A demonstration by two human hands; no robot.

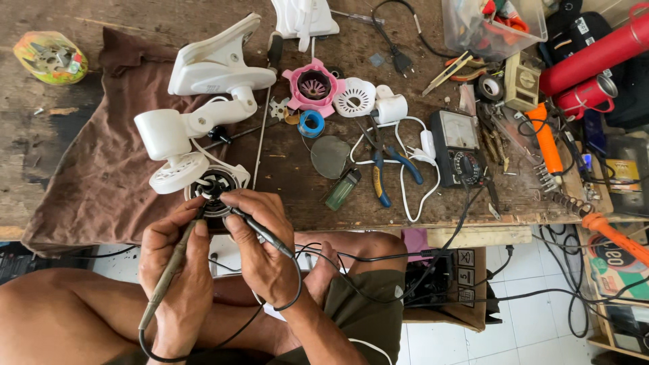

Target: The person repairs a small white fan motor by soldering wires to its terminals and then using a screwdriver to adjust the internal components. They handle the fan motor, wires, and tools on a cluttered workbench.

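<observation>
Black probes (pixel 260 233) in both hands (pixel 223 257), white motor (pixel 215 186)

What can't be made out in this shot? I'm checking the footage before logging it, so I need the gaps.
Head view, the only one:
- Probe tips: hidden by the left hand and right hand where they meet the round white fan part.
- Meter dial: too small to read.
- Clear plastic box: cut off by the top edge, contents jumbled.
- Orange-handled tool: cut off at the right edge.
</observation>
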